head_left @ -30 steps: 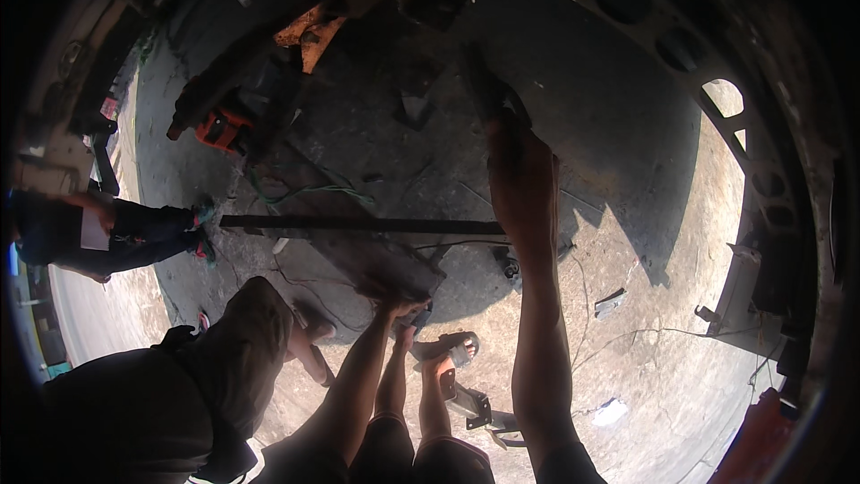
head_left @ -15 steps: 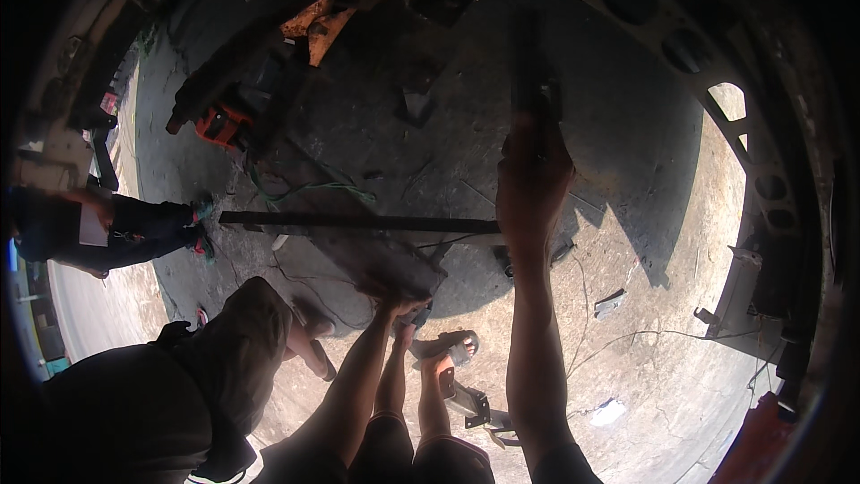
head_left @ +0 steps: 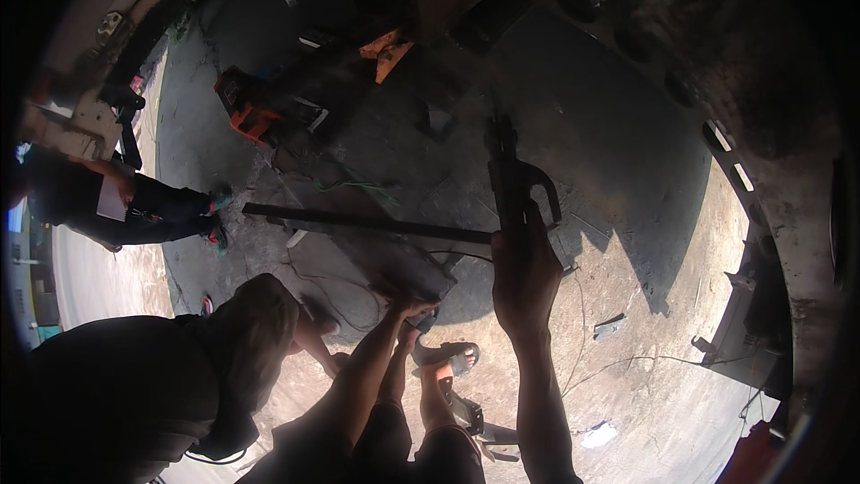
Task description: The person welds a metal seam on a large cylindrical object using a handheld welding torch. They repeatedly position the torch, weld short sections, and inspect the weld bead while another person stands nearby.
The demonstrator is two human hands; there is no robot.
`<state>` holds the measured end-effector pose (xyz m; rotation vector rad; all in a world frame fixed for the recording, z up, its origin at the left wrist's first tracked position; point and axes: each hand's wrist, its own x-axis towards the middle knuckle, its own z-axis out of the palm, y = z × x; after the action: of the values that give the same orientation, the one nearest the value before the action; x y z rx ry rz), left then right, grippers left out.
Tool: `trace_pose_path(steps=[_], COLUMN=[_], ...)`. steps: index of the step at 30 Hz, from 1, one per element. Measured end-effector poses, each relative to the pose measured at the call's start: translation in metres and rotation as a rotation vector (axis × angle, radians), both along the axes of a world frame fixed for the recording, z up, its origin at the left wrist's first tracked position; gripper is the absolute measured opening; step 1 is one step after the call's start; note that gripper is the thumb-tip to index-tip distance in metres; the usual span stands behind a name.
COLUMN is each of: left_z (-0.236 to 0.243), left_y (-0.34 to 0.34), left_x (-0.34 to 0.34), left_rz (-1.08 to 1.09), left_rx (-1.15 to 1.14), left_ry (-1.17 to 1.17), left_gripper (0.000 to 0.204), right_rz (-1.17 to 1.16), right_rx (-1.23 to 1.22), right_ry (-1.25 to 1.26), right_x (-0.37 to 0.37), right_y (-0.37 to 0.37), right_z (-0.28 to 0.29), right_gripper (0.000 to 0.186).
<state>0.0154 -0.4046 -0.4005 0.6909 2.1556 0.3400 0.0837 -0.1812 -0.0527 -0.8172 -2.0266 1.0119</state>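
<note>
My right hand [head_left: 526,282] is wrapped round a dark welding electrode holder [head_left: 507,181] with a curved lever on its right side. Its jaw end points away from me; whether a rod sits in it is too dark to tell. At the near end of a wide grey metal beam [head_left: 408,260], my left hand [head_left: 405,303] grips the edge, its fingertips lost in shadow. A long, narrow dark bar [head_left: 367,221] lies across the beam, its right end close to my right hand. Some green cord [head_left: 354,185] trails over the beam.
Beyond the beam stands an orange-and-black machine [head_left: 253,121]. A crouching person [head_left: 134,385] is close on my left; another person [head_left: 161,220] stands farther left. Thin cables [head_left: 627,359] cross the floor. A dark bracketed metal piece [head_left: 468,412] lies beside my sandalled foot [head_left: 457,358].
My right hand has drawn the electrode holder back toward me, and its lever now shows. The whole view has shifted a little. My left hand stays at the beam's near end.
</note>
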Motion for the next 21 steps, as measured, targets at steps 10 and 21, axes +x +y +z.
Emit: trace_pose_path(steps=[10, 21], left_z=[0.041, 0.167], left_y=[-0.132, -0.295], left_x=[0.023, 0.059], left_rz=[0.147, 0.716], left_rx=[0.150, -0.259], left_ry=[0.028, -0.478], left_gripper=[0.090, 0.056], right_rz=[0.119, -0.072], right_rx=[-0.090, -0.611], right_ry=[0.033, -0.167], right_x=[0.004, 0.093], right_y=[-0.035, -0.064], right_z=[0.070, 0.041], right_gripper=[0.045, 0.023])
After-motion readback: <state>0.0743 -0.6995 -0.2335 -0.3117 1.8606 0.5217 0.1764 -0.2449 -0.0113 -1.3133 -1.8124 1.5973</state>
